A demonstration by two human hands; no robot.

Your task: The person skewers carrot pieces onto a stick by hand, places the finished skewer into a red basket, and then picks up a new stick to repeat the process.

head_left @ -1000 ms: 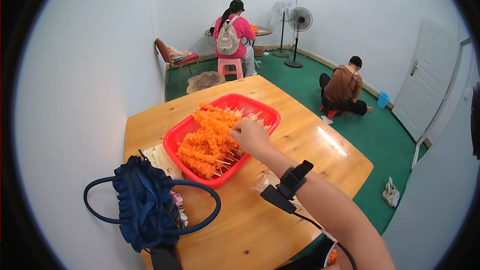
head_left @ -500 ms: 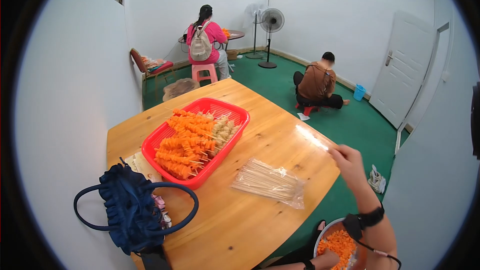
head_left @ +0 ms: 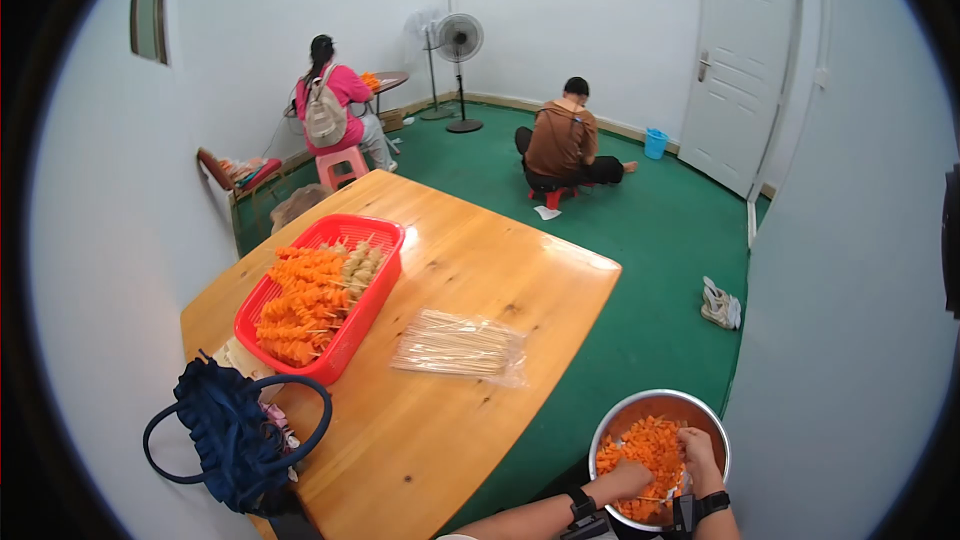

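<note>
At the lower right of the frame, both hands reach down into the metal bowl (head_left: 700,406). The left hand (head_left: 632,477) and right hand (head_left: 697,448) rest fingers curled among the carrot pieces (head_left: 645,446); whether they grip any cannot be told.

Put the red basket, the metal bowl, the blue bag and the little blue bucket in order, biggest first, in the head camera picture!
1. red basket
2. blue bag, looks close to the basket, nearer the camera, so unsure
3. metal bowl
4. blue bucket, far off
</note>
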